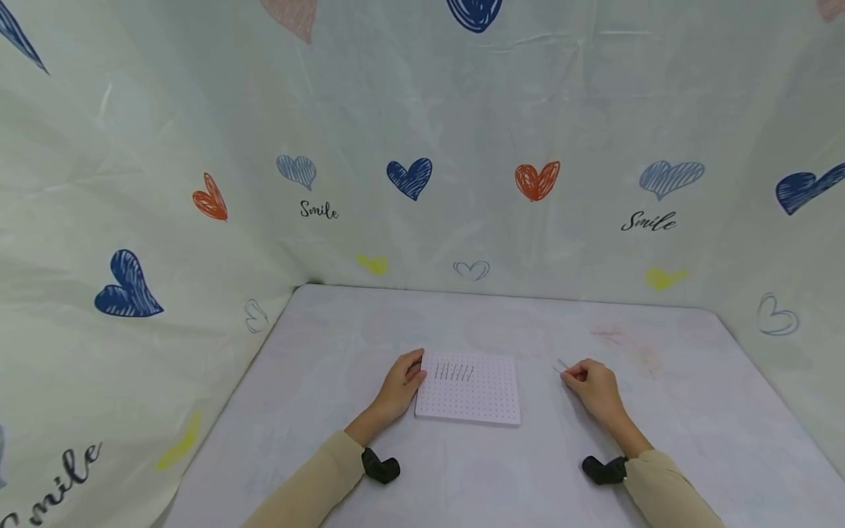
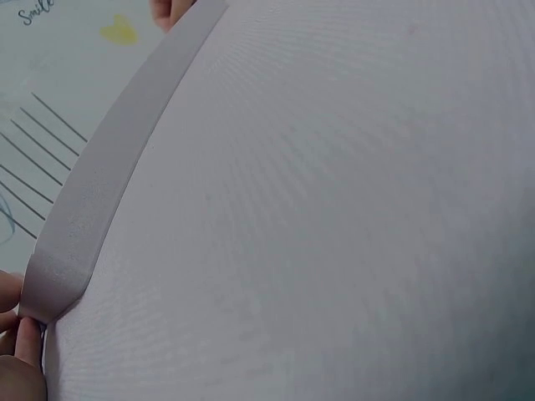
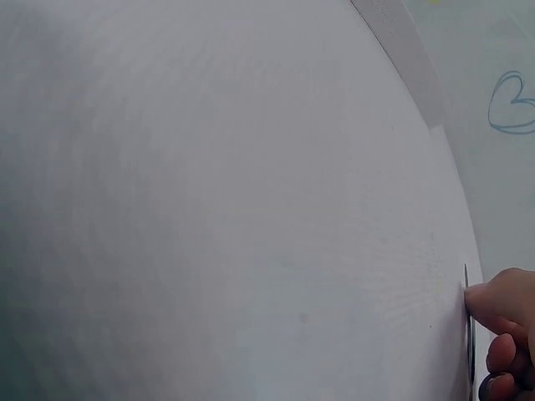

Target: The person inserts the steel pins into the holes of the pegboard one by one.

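White board (image 1: pixel 488 400) lies flat on the table (image 1: pixel 462 469), longer sides running left-right in head view. Left hand (image 1: pixel 396 387) is on its left edge, fingers and thumb holding it. Dark pins (image 2: pixel 59 117) stand up from its far-left part, long axes roughly upright with some lean, in a left-right row. Right hand (image 1: pixel 596 389), well apart from left, pinches a held pin (image 3: pixel 471 342) right of the board; free end points left and away from the person. Second thin line beside it: can't tell if pin or shadow.
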The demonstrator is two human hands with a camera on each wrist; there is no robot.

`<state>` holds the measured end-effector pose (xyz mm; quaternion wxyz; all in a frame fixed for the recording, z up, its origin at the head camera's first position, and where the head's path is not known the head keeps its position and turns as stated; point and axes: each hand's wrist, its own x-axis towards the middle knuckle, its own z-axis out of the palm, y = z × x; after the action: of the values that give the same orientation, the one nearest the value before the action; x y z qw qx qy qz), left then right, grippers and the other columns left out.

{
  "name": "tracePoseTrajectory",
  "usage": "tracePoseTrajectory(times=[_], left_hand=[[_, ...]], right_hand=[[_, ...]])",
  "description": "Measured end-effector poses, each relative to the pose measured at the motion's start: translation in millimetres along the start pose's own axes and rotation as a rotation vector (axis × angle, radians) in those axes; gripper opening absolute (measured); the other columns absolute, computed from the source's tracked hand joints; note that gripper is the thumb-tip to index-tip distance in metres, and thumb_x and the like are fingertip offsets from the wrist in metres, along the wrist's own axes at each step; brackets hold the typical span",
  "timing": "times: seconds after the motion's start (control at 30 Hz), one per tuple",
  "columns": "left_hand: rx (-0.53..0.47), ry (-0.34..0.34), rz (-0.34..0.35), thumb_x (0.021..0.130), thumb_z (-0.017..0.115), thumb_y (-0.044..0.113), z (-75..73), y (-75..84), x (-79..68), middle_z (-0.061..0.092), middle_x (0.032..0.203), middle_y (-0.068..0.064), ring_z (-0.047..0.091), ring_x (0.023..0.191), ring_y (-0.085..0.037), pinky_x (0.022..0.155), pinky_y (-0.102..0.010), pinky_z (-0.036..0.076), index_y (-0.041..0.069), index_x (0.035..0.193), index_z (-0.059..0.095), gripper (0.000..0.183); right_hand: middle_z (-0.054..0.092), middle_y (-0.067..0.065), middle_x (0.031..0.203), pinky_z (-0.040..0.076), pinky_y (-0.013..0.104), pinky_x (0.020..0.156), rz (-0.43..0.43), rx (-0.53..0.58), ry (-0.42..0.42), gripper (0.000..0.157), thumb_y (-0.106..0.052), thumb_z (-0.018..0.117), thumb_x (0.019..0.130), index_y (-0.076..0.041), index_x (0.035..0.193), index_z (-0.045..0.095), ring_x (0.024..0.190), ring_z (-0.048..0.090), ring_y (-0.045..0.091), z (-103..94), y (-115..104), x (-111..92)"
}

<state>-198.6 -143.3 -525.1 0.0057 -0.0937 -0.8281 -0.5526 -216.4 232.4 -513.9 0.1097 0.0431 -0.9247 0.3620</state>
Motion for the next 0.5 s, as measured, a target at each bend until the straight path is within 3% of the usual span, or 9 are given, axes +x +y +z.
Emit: tracePoseTrajectory(times=[0.5], left_hand=[[-0.007, 0.000, 0.004, 0.103, 0.051, 0.001, -0.1, 0.6, 0.0, 0.041, 0.147, -0.025, 0.043, 0.137, -0.035, 0.112, -0.041, 0.038, -0.008, 0.147, 0.038, 0.047]], right_hand=[[0.053, 0.007, 0.076, 0.038, 0.026, 0.057, 0.025, 0.012, -0.074, 0.010, -0.002, 0.065, 0.094, 0.007, 0.092, 0.062, 0.072, 0.047, 0.019, 1.0, -2.9, 0.7]])
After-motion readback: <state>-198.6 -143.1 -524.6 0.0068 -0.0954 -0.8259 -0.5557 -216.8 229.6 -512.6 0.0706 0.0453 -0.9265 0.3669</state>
